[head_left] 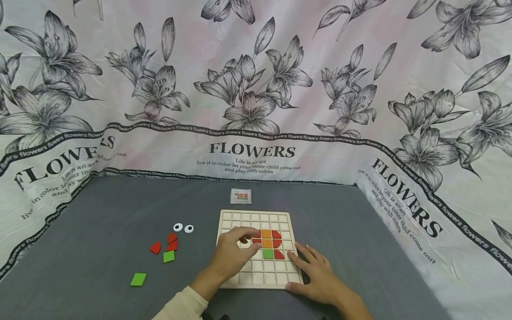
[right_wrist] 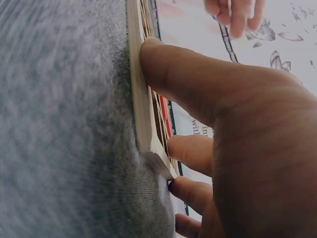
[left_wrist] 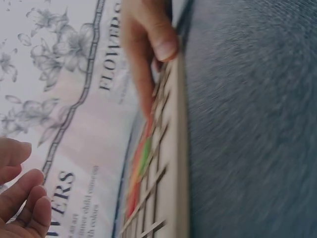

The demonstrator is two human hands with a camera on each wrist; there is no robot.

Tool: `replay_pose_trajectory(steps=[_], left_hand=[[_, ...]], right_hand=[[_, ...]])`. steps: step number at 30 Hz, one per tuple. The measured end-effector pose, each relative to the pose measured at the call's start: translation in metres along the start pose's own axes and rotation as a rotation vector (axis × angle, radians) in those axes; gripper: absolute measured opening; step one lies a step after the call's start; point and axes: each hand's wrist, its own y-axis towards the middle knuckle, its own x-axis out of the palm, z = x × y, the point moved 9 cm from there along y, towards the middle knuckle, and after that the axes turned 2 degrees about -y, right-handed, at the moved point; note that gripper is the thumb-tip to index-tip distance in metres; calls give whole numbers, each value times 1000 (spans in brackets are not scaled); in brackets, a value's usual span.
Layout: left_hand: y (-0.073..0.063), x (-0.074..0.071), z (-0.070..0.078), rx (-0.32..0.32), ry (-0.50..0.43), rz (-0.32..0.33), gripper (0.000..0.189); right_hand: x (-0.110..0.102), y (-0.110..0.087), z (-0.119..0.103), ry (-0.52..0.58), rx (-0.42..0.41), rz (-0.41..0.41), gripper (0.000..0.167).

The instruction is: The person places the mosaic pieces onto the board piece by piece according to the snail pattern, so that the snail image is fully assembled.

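A pale wooden grid board [head_left: 256,278] lies on the grey cloth. Coloured tiles sit in its squares: orange tiles [head_left: 266,243], a green tile [head_left: 268,254] and several red rounded tiles [head_left: 276,243]. Over the board's left half hovers my left hand [head_left: 232,251], thumb and index finger apart, with nothing visible between them. In the left wrist view its fingers [left_wrist: 29,198] are bent and appear bare. My right hand [head_left: 320,278] rests at the board's near right corner, fingers spread along the right edge. Its thumb [right_wrist: 183,74] lies on the near rim.
Left of the board lie loose red pieces [head_left: 155,248], a green square [head_left: 169,256], a green diamond-like piece [head_left: 138,279] and two white eye discs [head_left: 178,227]. A small picture card [head_left: 241,196] lies beyond the board. Flower-printed cloth [head_left: 252,155] stands around the back and sides.
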Motion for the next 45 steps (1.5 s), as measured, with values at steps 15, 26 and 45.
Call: replay_pose_trajectory(steps=[15, 26, 45], left_hand=[[-10, -70, 27, 162, 72, 161, 35], [-30, -106, 27, 192, 138, 253, 39], [-73, -172, 5, 35, 200, 298, 40]], right_hand=[[2, 0, 2, 17, 4, -25, 81], [2, 0, 1, 4, -3, -5, 81], [1, 0, 1, 2, 0, 1, 80]])
